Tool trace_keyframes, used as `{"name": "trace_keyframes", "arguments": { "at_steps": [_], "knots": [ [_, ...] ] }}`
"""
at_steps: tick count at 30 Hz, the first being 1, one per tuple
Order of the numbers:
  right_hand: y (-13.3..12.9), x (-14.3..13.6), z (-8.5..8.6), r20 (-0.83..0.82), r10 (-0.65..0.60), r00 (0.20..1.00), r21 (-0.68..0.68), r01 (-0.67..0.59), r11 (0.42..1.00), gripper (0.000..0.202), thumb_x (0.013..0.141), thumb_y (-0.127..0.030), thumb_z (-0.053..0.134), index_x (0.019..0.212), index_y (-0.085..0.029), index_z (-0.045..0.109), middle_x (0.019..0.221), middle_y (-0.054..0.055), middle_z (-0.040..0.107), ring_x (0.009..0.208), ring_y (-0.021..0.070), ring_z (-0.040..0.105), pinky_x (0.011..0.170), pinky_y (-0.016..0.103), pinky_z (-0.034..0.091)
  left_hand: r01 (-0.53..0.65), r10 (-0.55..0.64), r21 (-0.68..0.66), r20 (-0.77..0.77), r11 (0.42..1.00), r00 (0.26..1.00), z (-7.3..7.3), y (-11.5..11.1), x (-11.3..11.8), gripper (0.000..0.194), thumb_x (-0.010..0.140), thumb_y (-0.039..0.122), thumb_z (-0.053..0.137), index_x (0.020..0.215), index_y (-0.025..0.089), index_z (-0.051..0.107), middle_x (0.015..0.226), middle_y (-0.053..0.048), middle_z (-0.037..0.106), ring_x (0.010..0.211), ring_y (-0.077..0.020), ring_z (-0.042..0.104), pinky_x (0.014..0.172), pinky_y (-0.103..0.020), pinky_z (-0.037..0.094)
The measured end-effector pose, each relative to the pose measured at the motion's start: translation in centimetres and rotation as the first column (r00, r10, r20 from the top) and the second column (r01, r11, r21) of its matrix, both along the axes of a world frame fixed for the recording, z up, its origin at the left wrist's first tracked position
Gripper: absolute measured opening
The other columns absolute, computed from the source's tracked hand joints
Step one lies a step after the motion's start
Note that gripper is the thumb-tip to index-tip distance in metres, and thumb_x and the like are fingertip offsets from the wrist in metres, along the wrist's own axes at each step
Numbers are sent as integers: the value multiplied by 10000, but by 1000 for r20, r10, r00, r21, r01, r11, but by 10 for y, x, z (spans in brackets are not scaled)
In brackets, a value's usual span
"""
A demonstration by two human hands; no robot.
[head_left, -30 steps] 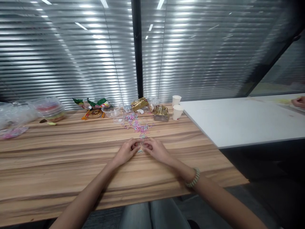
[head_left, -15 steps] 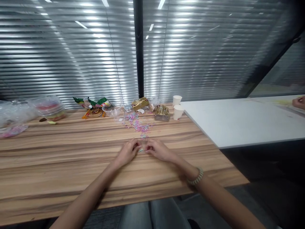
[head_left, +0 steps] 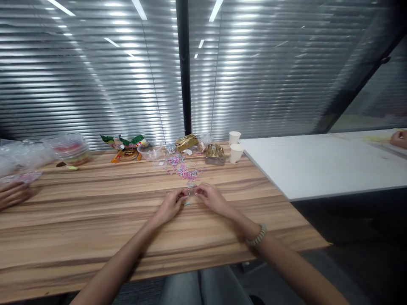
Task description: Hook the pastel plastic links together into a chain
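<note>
My left hand (head_left: 174,202) is pinched closed at the middle of the wooden table (head_left: 95,228), around something too small to make out. Facing it, my right hand (head_left: 210,197), with a beaded bracelet on its wrist, has its fingers pressed together too. A tiny pale piece (head_left: 189,193) shows between the two fingertips; which hand bears it I cannot tell. Just below them lie a few small greenish pieces (head_left: 187,204). Beyond my hands, pink, purple and pale small pieces (head_left: 187,173) are scattered in a loose pile.
Behind the pile stand a clear bowl (head_left: 149,151), gold wrappers (head_left: 215,153) and two paper cups (head_left: 235,153). Snack packets (head_left: 127,142) and stacked plastic tubs (head_left: 71,148) are further left. Another person's hand (head_left: 12,195) rests at the left edge; one more (head_left: 399,139) is far right, over a white table (head_left: 318,165).
Another person's hand has come in at the left edge. My hands remain close together, with a small pale piece now showing between them. The view has tilted up slightly.
</note>
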State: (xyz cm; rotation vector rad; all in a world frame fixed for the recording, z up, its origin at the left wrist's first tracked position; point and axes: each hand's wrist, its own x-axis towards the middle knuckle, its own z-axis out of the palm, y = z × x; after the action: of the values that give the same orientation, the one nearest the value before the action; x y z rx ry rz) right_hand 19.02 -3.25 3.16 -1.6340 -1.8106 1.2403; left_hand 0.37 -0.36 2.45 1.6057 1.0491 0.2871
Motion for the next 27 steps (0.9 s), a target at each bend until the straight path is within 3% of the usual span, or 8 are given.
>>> {"name": "trace_keyframes", "arguments": {
  "at_steps": [5,12,14,16,18,20,27],
  "knots": [
    [1,2,-5,57,-2,998,24,0,1000,119,774,-117,522,810,-168,623,815,34,610,756,129,521,702,229,373,-101,101,7,-18,995,995,-2,3,-1,133,767,230,477,788,156,586,747,-44,626,677,-151,541,641,-256,404],
    [3,3,-19,118,-29,993,54,23,998,114,777,-188,572,877,-175,624,917,44,610,884,151,518,829,276,362,-237,242,98,-36,966,970,-20,16,2,203,762,258,493,906,161,599,835,-64,638,725,-164,561,670,-273,431],
    [4,6,-21,157,-44,987,78,32,996,116,780,-186,567,881,-180,624,936,43,601,912,155,505,846,283,356,-170,178,139,-46,976,983,-25,26,5,201,767,245,478,885,161,618,856,-72,640,750,-171,561,695,-283,430],
    [5,9,-23,211,-58,976,90,40,995,145,779,-157,555,908,-178,619,950,46,591,940,159,487,851,283,356,-10,19,148,-59,989,998,-30,38,9,202,760,217,471,854,166,642,862,-74,646,789,-181,564,730,-287,423],
    [6,13,-25,278,-68,958,92,44,995,183,777,-132,538,941,-166,612,955,57,581,958,165,471,855,284,357,189,-177,140,-97,972,979,-34,54,15,212,742,172,469,819,174,666,847,-73,655,815,-193,567,758,-290,412],
    [8,16,-26,343,-76,936,92,47,995,204,780,-121,516,956,-157,610,945,65,574,964,174,459,857,285,356,317,-291,148,-174,937,941,-39,70,22,240,725,127,461,812,180,678,847,-77,659,816,-199,572,761,-288,406],
    [17,29,-22,545,-118,830,51,108,993,186,770,-98,472,864,-151,624,927,90,561,941,210,431,822,294,358,320,-245,152,-374,935,894,-60,103,61,199,648,80,552,775,163,681,859,-106,656,835,-221,573,750,-278,392]
  ]
}}
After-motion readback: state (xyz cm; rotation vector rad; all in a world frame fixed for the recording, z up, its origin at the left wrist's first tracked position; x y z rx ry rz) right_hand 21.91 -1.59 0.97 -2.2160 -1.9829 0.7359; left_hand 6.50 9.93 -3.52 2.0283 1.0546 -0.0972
